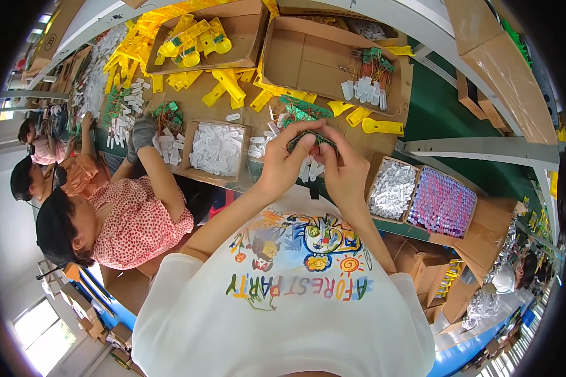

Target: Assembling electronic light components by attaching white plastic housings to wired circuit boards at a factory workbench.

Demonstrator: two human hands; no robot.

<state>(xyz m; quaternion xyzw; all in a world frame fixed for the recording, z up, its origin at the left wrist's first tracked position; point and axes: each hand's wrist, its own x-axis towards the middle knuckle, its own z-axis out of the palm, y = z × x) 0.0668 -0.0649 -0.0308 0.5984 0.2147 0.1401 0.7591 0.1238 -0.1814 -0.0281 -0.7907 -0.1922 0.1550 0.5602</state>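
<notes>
My left hand (283, 157) and my right hand (347, 166) meet over the table edge, in front of my chest. Both have their fingers curled in and pinch a small green circuit board (295, 142) between them; the fingers cover much of it. Just beyond my fingertips lies a pile of green circuit boards (305, 108) with thin wires. Small white plastic pieces (310, 168) show below and between my hands. To the left of my left hand are more loose white pieces (256, 147).
An open carton (185, 149) of white pieces stands at left, beside a co-worker's gloved hand (143, 133). Yellow plastic housings (229, 85) and cardboard trays (302, 53) fill the far side. At right sit white parts (392, 188) and purple-pink cylinders (442, 201); a metal frame (478, 147) crosses there.
</notes>
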